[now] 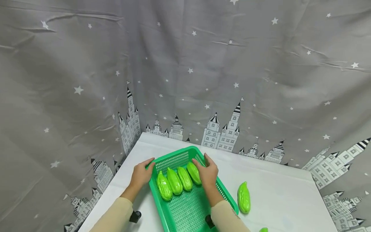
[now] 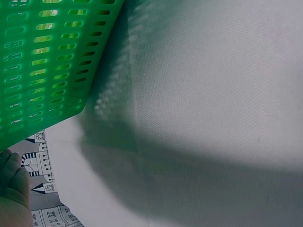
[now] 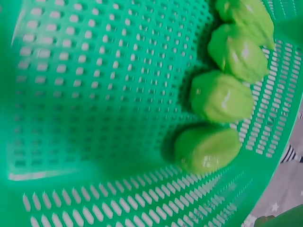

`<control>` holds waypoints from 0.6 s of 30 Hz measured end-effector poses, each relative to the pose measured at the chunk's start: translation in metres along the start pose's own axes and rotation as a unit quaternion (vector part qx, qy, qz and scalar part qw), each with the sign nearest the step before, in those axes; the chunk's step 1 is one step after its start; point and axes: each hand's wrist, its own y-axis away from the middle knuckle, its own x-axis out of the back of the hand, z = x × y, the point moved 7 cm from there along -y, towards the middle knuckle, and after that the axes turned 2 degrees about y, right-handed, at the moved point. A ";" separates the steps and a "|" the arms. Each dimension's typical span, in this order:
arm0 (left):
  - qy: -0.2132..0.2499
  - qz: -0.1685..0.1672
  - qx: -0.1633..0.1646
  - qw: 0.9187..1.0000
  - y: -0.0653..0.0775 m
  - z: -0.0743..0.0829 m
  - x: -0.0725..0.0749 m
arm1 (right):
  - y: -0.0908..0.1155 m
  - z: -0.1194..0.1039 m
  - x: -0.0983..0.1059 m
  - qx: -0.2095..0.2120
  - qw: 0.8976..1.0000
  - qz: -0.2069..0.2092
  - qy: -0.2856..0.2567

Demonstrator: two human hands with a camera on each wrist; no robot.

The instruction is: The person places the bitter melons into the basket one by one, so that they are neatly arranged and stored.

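Note:
A green plastic basket with perforated sides stands in the lower middle of the head view. Several glossy light-green bitter melons lie side by side at its far end; the right wrist view shows these melons against the perforated wall. My left hand holds the rim at the far left corner, thumb towards the inside. My right hand grips the far right rim, with its thumb beside the rightmost melon. In the left wrist view, fingers show just below the basket's outer wall.
To the right of the basket, one more bitter melon lies on the white table. Another green tip pokes in at the bottom edge. A grey curtain printed with stars and castles hangs behind and beside the table.

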 end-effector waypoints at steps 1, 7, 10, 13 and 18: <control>0.000 -0.002 0.000 1.000 0.000 0.000 0.000 | -0.001 -0.001 0.004 0.002 1.000 0.004 -0.001; -0.005 -0.005 -0.003 1.000 0.000 0.000 0.001 | -0.010 0.002 0.028 0.004 1.000 0.019 0.011; -0.007 -0.006 -0.003 1.000 -0.001 0.000 0.001 | -0.014 0.001 0.040 0.000 1.000 0.022 0.020; -0.009 -0.007 -0.005 1.000 -0.002 0.000 0.001 | -0.017 0.000 0.052 -0.005 0.999 0.028 0.023; -0.013 -0.005 -0.012 1.000 -0.002 0.002 -0.001 | -0.020 0.003 0.073 -0.013 0.999 0.043 0.013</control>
